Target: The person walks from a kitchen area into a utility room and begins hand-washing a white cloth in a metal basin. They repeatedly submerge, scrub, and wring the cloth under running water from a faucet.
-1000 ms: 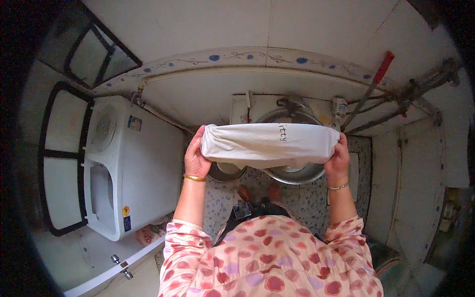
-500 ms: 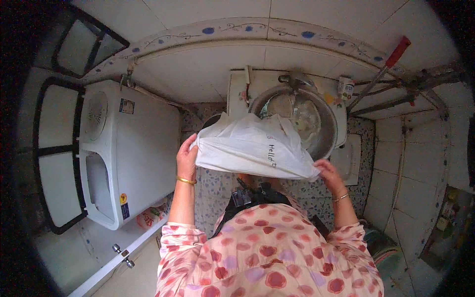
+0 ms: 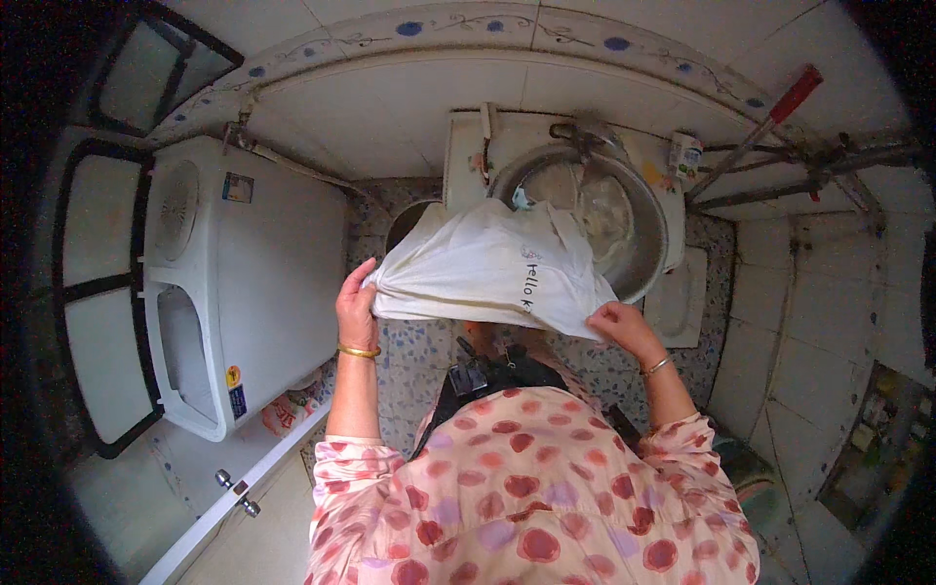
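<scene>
Between my hands a white cloth garment with dark printing hangs stretched sideways; its exact kind does not show. My left hand grips the bunched left end, thumb and fingers closed on it. At the lower right corner my right hand pinches the fabric. The far side of the cloth overlaps the near rim of a large round metal basin. Inside the basin lie wet-looking pale things that I cannot make out. A tap stands over the basin's back.
On the left is a white washing machine. A dark-rimmed bucket stands left of the sink counter. A white container and a red-handled tool are behind right. A squat toilet lies right of the basin.
The garment is drawn more taut and slants more, its left end now gathered in folds. My right hand has come slightly inward and up. The whole view has shifted a little.
</scene>
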Tool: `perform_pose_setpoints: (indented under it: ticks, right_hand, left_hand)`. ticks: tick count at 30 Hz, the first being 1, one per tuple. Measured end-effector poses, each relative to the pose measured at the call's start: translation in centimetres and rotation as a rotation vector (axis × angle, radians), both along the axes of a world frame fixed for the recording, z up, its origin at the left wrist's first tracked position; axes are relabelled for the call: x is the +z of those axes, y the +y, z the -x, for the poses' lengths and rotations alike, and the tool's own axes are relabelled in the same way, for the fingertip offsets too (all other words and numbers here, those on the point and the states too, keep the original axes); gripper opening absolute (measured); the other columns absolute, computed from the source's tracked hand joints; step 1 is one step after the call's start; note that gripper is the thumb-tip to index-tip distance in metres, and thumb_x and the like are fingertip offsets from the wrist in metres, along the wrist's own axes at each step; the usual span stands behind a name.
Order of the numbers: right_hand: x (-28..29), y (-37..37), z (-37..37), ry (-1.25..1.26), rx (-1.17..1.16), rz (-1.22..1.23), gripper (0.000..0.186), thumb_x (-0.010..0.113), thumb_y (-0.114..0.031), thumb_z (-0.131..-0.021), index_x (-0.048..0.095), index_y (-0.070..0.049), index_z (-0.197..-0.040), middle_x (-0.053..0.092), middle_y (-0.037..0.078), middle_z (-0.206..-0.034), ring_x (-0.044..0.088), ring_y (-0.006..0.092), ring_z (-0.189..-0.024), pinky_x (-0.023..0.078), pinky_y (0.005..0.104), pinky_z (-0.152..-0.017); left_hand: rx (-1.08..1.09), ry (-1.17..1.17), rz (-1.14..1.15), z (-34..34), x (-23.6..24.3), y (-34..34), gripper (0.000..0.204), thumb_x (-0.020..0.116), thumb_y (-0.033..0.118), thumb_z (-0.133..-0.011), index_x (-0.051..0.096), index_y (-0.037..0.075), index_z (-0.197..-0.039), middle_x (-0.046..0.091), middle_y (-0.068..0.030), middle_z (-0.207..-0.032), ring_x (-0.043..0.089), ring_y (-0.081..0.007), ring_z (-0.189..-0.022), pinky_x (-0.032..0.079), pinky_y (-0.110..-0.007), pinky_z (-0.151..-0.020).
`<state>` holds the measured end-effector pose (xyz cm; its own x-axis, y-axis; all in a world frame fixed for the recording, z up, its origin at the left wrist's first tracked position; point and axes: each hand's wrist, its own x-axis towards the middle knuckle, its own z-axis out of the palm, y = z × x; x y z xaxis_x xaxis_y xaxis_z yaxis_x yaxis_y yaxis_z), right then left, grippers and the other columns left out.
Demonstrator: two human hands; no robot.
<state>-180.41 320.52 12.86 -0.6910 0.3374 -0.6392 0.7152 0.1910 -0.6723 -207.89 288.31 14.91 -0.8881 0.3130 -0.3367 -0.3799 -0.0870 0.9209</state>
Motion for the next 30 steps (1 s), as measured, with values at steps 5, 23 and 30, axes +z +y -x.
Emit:
perform_pose_setpoints:
  ticks: [5,23,30]
  right_hand:
    - [-0.7,0.1,-0.8,0.157,-0.128,-0.005,0.021,0.063,-0.025,-0.077,0.057,-0.004,-0.08,0.054,-0.002,-0.067,0.047,0.0073,-0.061,0.041,0.023,-0.056]
    - [10.0,-1.2,2.9,0.908,-0.893,0.553,0.022,0.051,-0.013,-0.084,0.046,-0.005,-0.103,0.055,0.007,-0.095,0.053,0.0147,-0.087,0.044,0.0301,-0.079]
    - [11.7,-4.1,4.8,0.973,-0.679,0.773,0.027,0.05,-0.012,-0.084,0.042,-0.002,-0.107,0.055,0.01,-0.1,0.054,0.0176,-0.092,0.045,0.0328,-0.079]
  left_hand:
    - [-0.219,0.166,0.236,0.8,0.5,0.0,0.026,0.047,0.0,-0.077,0.059,-0.003,-0.1,0.058,-0.0068,-0.103,0.054,-0.0122,-0.089,0.04,-0.023,-0.08]
    - [-0.328,0.388,0.172,3.4,6.6,7.6,0.02,0.051,0.017,-0.087,0.059,-0.001,-0.091,0.057,0.0003,-0.08,0.05,-0.0072,-0.074,0.042,-0.022,-0.068]
    - [0.212,-0.223,-0.44,2.8,1.0,14.0,0.045,0.045,0.035,-0.089,0.037,0.007,-0.123,0.048,-0.0111,-0.114,0.052,-0.0231,-0.096,0.041,-0.037,-0.085]
